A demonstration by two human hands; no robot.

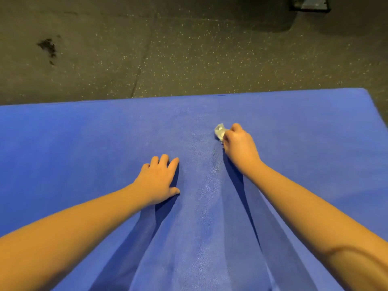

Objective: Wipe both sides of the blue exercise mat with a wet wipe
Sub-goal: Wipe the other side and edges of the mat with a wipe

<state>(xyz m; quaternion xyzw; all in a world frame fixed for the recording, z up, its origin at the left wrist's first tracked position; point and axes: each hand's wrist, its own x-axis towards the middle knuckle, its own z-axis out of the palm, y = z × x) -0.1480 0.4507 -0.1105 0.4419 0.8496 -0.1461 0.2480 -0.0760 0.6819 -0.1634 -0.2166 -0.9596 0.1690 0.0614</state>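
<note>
The blue exercise mat (84, 143) lies flat on the floor and fills the lower two thirds of the view. A crumpled white wet wipe (219, 132) rests on the mat right of centre, and my right hand (239, 145) is closed around it, pressing it down. My left hand (159, 179) lies flat on the mat with fingers spread, palm down, holding nothing. A faint shiny streak runs down the mat between my two arms.
Dark speckled rubber floor (189, 49) stretches beyond the mat's far edge. A dark stain (48, 47) marks the floor at the far left. A dark box-like object (308, 4) stands at the top right. The mat's far right corner (365, 91) is in view.
</note>
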